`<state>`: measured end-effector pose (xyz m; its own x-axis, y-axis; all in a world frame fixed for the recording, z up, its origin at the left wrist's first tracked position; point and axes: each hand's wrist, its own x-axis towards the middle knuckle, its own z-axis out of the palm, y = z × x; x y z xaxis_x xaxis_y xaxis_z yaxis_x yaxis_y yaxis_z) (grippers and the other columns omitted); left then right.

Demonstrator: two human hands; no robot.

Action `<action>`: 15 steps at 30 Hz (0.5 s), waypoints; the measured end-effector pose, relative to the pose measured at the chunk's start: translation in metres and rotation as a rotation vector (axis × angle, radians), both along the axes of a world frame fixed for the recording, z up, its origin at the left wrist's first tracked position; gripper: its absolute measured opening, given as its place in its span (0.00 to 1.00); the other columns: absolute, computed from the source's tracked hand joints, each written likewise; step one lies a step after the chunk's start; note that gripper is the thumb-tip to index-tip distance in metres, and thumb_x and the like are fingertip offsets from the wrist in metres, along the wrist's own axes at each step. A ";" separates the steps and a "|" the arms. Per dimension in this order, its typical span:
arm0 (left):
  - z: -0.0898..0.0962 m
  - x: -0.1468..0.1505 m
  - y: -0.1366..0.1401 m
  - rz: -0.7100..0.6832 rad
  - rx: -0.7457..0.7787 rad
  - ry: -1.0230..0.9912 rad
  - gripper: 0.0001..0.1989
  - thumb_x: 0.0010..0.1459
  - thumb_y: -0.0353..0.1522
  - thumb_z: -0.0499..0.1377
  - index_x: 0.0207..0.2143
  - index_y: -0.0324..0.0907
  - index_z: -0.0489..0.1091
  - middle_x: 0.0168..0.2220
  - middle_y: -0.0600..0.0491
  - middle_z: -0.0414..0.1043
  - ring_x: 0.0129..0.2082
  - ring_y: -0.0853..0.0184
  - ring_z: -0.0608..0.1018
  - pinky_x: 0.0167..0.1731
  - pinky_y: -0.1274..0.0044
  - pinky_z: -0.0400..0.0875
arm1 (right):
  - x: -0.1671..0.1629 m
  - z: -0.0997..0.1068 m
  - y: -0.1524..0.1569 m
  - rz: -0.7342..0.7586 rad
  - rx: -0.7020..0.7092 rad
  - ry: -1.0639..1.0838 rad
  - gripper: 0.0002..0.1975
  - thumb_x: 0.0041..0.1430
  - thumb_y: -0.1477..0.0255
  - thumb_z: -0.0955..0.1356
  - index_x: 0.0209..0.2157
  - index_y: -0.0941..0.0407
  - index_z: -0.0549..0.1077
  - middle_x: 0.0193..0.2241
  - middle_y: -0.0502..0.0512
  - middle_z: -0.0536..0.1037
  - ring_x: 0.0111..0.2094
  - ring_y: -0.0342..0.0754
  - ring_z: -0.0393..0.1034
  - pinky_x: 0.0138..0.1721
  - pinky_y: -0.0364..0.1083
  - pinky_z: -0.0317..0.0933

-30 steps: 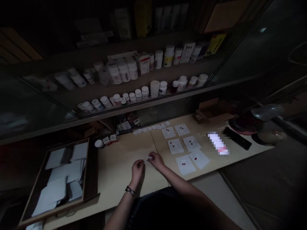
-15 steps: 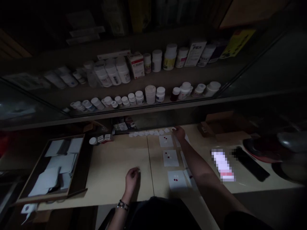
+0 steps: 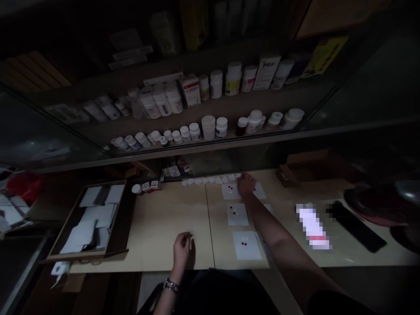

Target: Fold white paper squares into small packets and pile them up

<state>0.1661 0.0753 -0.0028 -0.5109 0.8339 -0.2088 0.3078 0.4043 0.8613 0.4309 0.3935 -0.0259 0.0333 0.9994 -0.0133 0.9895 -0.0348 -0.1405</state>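
My left hand [image 3: 182,246] is held low over the near part of the table, thumb and fingers pinched together. Whatever may be between its fingertips is too small to make out. At the far side my right hand [image 3: 246,183] has curled fingers, beside the right end of a row of small white folded packets [image 3: 211,180]. Its fingertips are dark and partly hidden. White paper squares lie below it: a near one [image 3: 247,253], a middle one [image 3: 236,219] and a far one [image 3: 229,195], each bearing red and white pills. Another paper [image 3: 260,192] is partly covered by my right arm.
An open drawer [image 3: 105,253] with white papers stands at left. Small boxes and a white bottle [image 3: 137,189] are beside it. A lit phone [image 3: 313,227], a dark phone [image 3: 359,229] and a cardboard box [image 3: 308,187] lie at right. Medicine bottles [image 3: 232,81] fill the shelves [image 3: 183,150] above.
The view has swung a little to the left. My right hand's fingertips have drawn back from the end of the packet row. My left hand stays pinched in nearly the same place.
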 end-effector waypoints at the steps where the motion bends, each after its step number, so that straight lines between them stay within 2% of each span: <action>1: 0.001 -0.003 -0.001 -0.011 0.005 0.000 0.16 0.51 0.42 0.57 0.33 0.39 0.74 0.36 0.43 0.75 0.38 0.58 0.78 0.40 0.67 0.73 | 0.001 0.002 -0.003 -0.018 0.010 0.000 0.20 0.63 0.73 0.57 0.54 0.65 0.65 0.48 0.70 0.69 0.49 0.58 0.59 0.47 0.52 0.49; 4: 0.000 -0.015 -0.006 -0.053 0.004 -0.012 0.17 0.51 0.43 0.57 0.33 0.39 0.75 0.36 0.43 0.75 0.38 0.58 0.78 0.40 0.68 0.74 | 0.007 0.010 -0.017 -0.067 0.040 0.023 0.22 0.63 0.76 0.56 0.57 0.64 0.62 0.48 0.70 0.69 0.48 0.57 0.61 0.46 0.51 0.51; 9: -0.007 -0.044 -0.014 -0.035 -0.008 -0.061 0.19 0.48 0.46 0.58 0.32 0.39 0.75 0.36 0.43 0.76 0.38 0.58 0.78 0.41 0.67 0.73 | 0.014 0.021 -0.043 -0.071 -0.065 0.096 0.18 0.60 0.76 0.59 0.49 0.58 0.72 0.47 0.62 0.72 0.47 0.52 0.65 0.44 0.45 0.55; 12: -0.011 -0.056 -0.017 0.000 -0.013 -0.127 0.20 0.46 0.46 0.58 0.32 0.38 0.74 0.35 0.43 0.76 0.37 0.57 0.79 0.42 0.67 0.73 | 0.003 0.028 -0.053 -0.091 -0.175 0.070 0.16 0.61 0.71 0.61 0.48 0.57 0.72 0.45 0.62 0.74 0.47 0.53 0.67 0.43 0.47 0.57; 15: -0.010 -0.063 -0.019 0.005 -0.017 -0.159 0.19 0.44 0.45 0.59 0.31 0.39 0.74 0.33 0.43 0.77 0.37 0.57 0.79 0.41 0.66 0.73 | -0.018 0.034 -0.060 -0.141 -0.262 0.036 0.22 0.59 0.60 0.64 0.51 0.58 0.67 0.45 0.65 0.73 0.48 0.57 0.66 0.43 0.51 0.58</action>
<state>0.1035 0.0567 -0.0133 -0.4747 0.8269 -0.3013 0.1663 0.4205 0.8919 0.4128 0.3333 0.0080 0.1664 0.9474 -0.2735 0.9669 -0.2112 -0.1433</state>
